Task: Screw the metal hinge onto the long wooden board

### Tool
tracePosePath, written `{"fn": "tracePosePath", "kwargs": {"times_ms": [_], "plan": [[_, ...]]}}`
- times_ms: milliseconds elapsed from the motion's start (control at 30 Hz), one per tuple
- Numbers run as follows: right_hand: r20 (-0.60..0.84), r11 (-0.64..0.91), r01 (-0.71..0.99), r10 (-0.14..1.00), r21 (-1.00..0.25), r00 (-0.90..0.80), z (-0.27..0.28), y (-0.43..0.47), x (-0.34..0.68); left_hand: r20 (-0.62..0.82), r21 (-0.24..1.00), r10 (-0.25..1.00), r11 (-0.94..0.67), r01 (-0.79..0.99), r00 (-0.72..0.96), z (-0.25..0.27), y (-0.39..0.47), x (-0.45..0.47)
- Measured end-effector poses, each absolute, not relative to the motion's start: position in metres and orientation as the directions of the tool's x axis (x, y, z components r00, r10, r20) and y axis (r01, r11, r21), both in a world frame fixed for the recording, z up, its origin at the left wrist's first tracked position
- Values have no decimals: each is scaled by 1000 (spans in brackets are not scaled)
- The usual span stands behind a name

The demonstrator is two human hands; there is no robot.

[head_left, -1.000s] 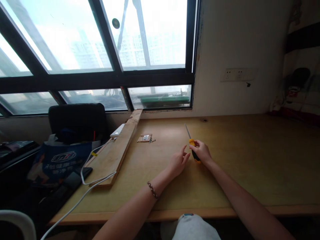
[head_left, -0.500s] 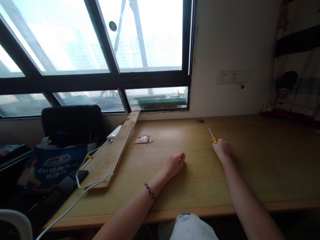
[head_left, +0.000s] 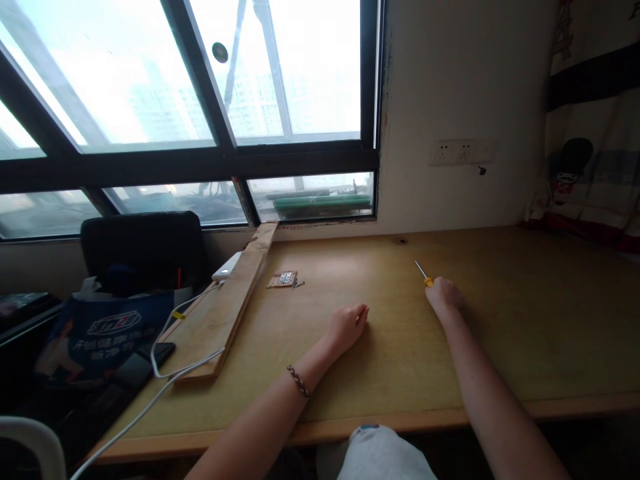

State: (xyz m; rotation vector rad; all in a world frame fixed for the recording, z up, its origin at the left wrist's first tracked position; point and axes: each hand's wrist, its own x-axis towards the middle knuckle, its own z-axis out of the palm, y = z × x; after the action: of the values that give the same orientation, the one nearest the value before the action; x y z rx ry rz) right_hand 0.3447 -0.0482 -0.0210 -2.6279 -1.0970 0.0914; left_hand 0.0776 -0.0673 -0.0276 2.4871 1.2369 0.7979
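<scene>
In the head view my right hand (head_left: 445, 298) is closed around the yellow handle of a screwdriver (head_left: 423, 272), its metal shaft pointing away and up to the left. My left hand (head_left: 349, 325) rests on the tabletop with its fingers curled in, and nothing shows in it. Beyond it to the left lies a small wooden piece (head_left: 275, 281) with a metal hinge (head_left: 286, 277) on top. Several screws (head_left: 297, 284) lie loose at its right side.
A long wooden board (head_left: 227, 303) lies along the left of the wooden table (head_left: 380, 387), with a white cable (head_left: 163, 370) across it and a white device (head_left: 227, 265) beside it. Left of the table are a black chair (head_left: 143, 243) and a blue bag (head_left: 110, 333). A window and wall stand behind.
The screwdriver's tip has dipped slightly and shifted a little left. Both hands otherwise stay nearly in place; the whole view has moved very slightly.
</scene>
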Motion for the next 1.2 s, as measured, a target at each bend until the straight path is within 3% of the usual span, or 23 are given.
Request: {"fn": "tracePosePath", "kwargs": {"times_ms": [433, 733, 800, 900, 967, 1067, 1200], "plan": [[72, -675, 682, 694, -282, 716, -21, -48, 345, 330, 460, 810, -586, 667, 484, -25, -69, 77], [82, -648, 711, 721, -273, 688, -24, -49, 343, 325, 402, 800, -600, 691, 505, -29, -65, 76], [131, -637, 725, 720, -263, 681, -25, -50, 342, 328, 380, 799, -600, 704, 504, -30, -64, 76], [322, -610, 757, 686, -235, 652, -26, -52, 338, 347, 352, 788, -612, 708, 509, -31, -65, 77], [469, -528, 818, 676, -229, 568, -26, -52, 332, 352, 340, 783, -617, 709, 512, -32, -64, 77], [616, -243, 946, 718, -217, 325, -25, -50, 314, 348, 286, 803, -583, 761, 484, -30, -59, 73], [629, 185, 957, 778, -225, -3, -27, -50, 279, 338, 179, 862, -453, 873, 378, -22, -38, 53]]}}
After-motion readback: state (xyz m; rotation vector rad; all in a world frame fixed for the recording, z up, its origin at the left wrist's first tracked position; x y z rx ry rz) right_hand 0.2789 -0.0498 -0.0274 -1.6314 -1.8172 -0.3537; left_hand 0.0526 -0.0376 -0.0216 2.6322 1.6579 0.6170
